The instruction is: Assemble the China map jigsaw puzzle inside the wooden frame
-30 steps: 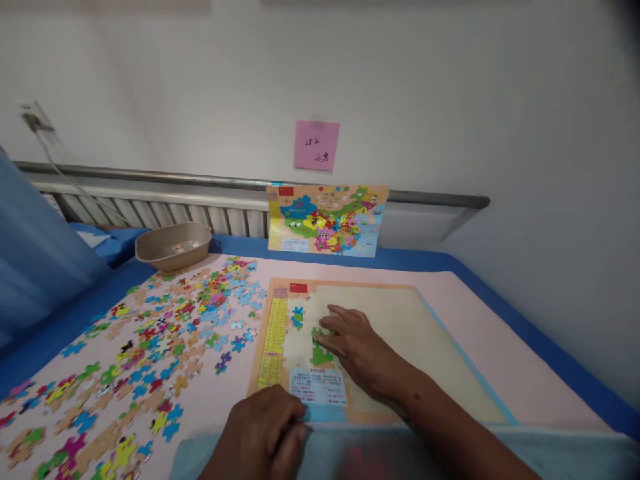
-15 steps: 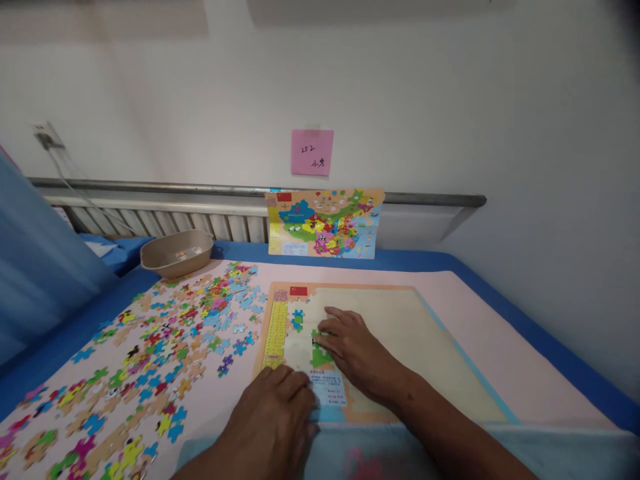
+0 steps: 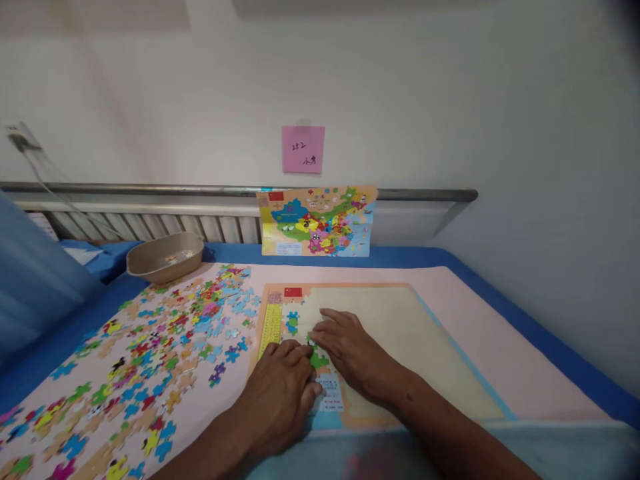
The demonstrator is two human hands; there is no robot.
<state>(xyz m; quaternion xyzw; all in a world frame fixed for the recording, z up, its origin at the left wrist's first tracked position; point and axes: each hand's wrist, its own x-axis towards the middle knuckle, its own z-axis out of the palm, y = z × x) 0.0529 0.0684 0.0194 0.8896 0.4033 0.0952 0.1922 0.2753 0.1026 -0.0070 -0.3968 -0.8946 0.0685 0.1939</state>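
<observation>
Both hands at the puzzle board [image 3: 390, 347], which lies flat on a pink sheet [image 3: 505, 333]. Left hand [image 3: 283, 383] palm down over the board's lower left part, fingers together and bent, thumb a little apart; cannot tell whether anything is held beneath. Right hand [image 3: 353, 353] half open, palm down, fingers loosely spread and slightly curved, tips beside the green pieces [image 3: 319, 361]; grip on one of them cannot be made out. Fingertips of the two hands come close together here.

Green pieces sit on the board between the hands, partly covered, just above the printed text panel. A small blue and green cluster [image 3: 293, 323] lies farther up, near the board's left border, below the red flag [image 3: 293, 292]. Most of the board's middle and right is bare cream.

Left of the board: many loose pieces [image 3: 150, 363], mixed colours, spread over the sheet. Beyond them a tan basin [image 3: 165, 257], a few pieces inside. Behind the board, a colourful map picture [image 3: 317, 223] stands against the wall rail [image 3: 425, 195]; pink note [image 3: 303, 150] above it.
</observation>
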